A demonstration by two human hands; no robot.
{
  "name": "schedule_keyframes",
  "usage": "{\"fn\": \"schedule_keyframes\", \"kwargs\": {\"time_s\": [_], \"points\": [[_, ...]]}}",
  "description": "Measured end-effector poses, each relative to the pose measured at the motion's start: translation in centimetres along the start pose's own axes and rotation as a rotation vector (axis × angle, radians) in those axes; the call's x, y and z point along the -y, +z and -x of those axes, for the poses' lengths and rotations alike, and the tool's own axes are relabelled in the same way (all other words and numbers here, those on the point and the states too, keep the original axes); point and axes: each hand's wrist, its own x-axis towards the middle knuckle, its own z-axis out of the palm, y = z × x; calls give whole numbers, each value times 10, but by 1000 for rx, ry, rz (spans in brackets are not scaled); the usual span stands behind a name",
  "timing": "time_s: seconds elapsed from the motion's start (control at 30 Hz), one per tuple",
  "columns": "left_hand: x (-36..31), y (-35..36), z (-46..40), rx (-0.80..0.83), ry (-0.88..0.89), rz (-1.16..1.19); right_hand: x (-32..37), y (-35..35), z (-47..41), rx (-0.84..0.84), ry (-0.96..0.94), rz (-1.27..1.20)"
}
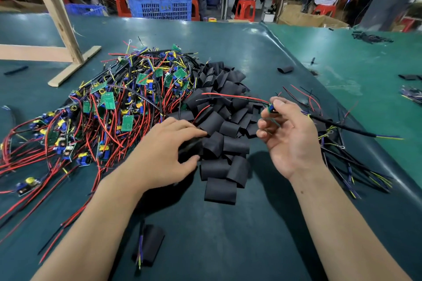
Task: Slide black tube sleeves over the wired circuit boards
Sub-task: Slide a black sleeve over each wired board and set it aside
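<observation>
A heap of flat black tube sleeves point(225, 125) lies in the middle of the green table point(251, 235). My left hand point(166, 155) reaches into its near left side, thumb and fingers closing round one sleeve point(190, 147). My right hand point(287, 134) is raised to the right of the heap and pinches a small wired circuit board point(271, 108) between thumb and forefinger. Its red and black wires point(230, 96) trail left over the sleeves, and a black cable point(342, 128) runs out to the right. A large tangle of wired boards point(109, 107) lies on the left.
Finished sleeved boards with wires point(351, 157) lie at the right. One sleeved piece point(148, 244) lies near the front. A wooden frame point(57, 36) stands at the back left. Blue crates point(159, 4), red stools and seated people are beyond the table.
</observation>
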Motion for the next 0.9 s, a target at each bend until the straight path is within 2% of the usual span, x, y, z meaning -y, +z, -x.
{"fn": "schedule_keyframes", "kwargs": {"time_s": [0.1,0.23,0.47,0.63,0.9], "points": [[4,-2,1,29,-31,-28,1,0,1,14,-1,7],[3,0,-2,-10,-49,18,1,0,2,32,-1,9],[2,-6,-1,-295,-145,371,4,-2,1,53,-19,-41],[3,-7,-2,-462,-98,499,6,-4,1,81,-22,-17],[4,-5,-6,-548,-47,681,3,-3,2,144,-17,-12]]}}
